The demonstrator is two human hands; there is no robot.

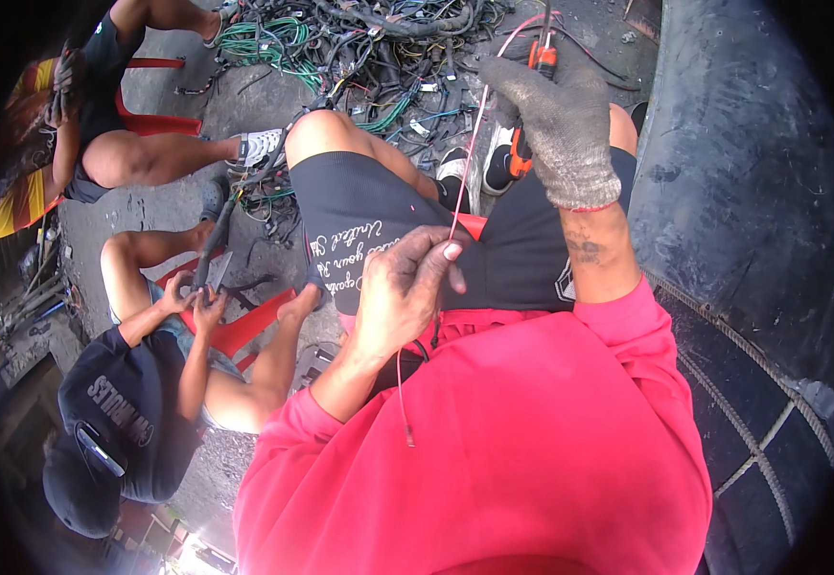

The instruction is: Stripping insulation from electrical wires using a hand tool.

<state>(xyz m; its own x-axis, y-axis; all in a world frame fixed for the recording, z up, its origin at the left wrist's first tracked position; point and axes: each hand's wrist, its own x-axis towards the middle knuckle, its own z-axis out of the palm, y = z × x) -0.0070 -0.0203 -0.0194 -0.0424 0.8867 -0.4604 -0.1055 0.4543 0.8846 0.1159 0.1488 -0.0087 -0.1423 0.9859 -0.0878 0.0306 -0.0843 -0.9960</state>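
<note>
My bare left hand (403,287) pinches a thin pink wire (471,158) between thumb and fingers, over my lap. From there the wire rises to the right, curving past the far end of a hand tool. Its lower end hangs below my hand against my red top. My right hand (561,120), in a grey work glove, is wrapped round an orange-and-black handled tool (544,59). One orange part of it shows below the glove, and a thin dark shaft points away from me. The tool's exact kind is unclear.
A large tangled heap of cables (388,48), with a green bundle (268,48), lies on the ground ahead. Two people sit at my left; the nearer one holds a blade (219,271) and a dark cable. A big dark sheet (743,163) and ropes (743,335) are at my right.
</note>
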